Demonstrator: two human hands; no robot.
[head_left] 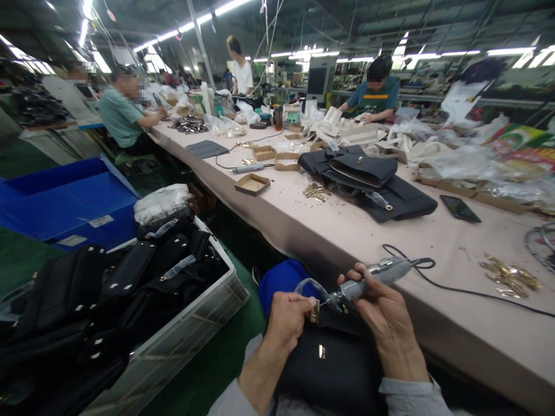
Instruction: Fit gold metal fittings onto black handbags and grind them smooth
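A black bag (338,358) lies across my lap, with a small gold fitting (321,351) on its front. My left hand (288,320) is closed, thumb and fingers pinching a gold clasp plate (315,312) at the bag's upper edge. My right hand (384,309) is wrapped round a grey electric screwdriver (375,274), tilted with its bit pointing left at the clasp plate. Whether the bit touches a screw there is too small to tell. Clear plastic wrap (310,283) shows behind my left fingers. The screwdriver's black cord (459,292) trails right over the table.
Left of me a grey crate (217,309) holds several black bags, beside a blue bin (65,202). On the table (390,240) lie stacked black bags (368,179), gold hardware piles (509,274), cardboard trays (252,184) and a phone (460,208). Several people work farther back.
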